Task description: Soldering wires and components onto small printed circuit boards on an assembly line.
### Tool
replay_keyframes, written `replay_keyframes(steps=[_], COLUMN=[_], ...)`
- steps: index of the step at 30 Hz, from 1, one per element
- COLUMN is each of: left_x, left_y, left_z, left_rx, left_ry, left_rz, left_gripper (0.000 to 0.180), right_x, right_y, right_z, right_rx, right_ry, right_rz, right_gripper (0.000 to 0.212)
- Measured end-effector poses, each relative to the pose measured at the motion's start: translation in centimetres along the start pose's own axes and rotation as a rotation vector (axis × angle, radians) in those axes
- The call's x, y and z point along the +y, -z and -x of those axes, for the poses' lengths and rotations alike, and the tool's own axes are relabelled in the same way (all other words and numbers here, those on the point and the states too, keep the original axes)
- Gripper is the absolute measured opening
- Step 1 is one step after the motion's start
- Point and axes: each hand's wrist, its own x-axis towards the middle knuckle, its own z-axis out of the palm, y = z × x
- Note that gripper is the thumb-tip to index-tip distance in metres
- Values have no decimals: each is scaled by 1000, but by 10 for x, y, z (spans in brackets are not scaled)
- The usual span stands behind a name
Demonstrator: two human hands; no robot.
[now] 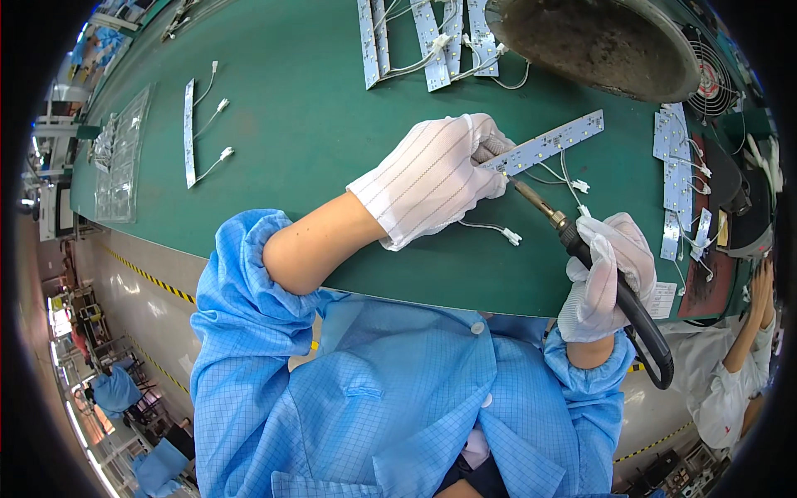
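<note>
My left hand (444, 170), in a white striped glove, is closed on the near end of an LED strip board (550, 144). The board slants up to the right, and white wires with small plugs (580, 187) hang from it. In my gloved right hand (613, 270) is a soldering iron (563, 226) with a black handle. Its tip meets or nearly meets the board close to my left fingers; contact is too small to make out. Below my left hand a white connector (511, 237) on a wire rests over the green mat (307, 141).
Several LED boards (432, 46) with wires lie at the back, others (674, 178) at the right. One board (189, 133) lies at left beside a clear tray (124, 166). A dark round hood (598, 46) overhangs the back right, near a fan (710, 79). A co-worker's arm (747, 324) shows far right.
</note>
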Motion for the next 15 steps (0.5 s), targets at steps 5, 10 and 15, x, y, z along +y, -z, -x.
replay_keyframes(steps=[5, 10, 15], left_x=[3, 1, -1], left_y=[2, 0, -1], left_z=[0, -1, -1], left_rx=[-33, -12, 20], left_ry=[24, 25, 17], left_rz=[-5, 42, 47], left_gripper=[26, 27, 28], right_x=[-1, -1, -1], right_y=[2, -1, 0], right_z=[3, 2, 3], right_rx=[0, 11, 10], right_ry=[-52, -28, -33], right_rz=[-5, -17, -26], right_gripper=[16, 16, 15])
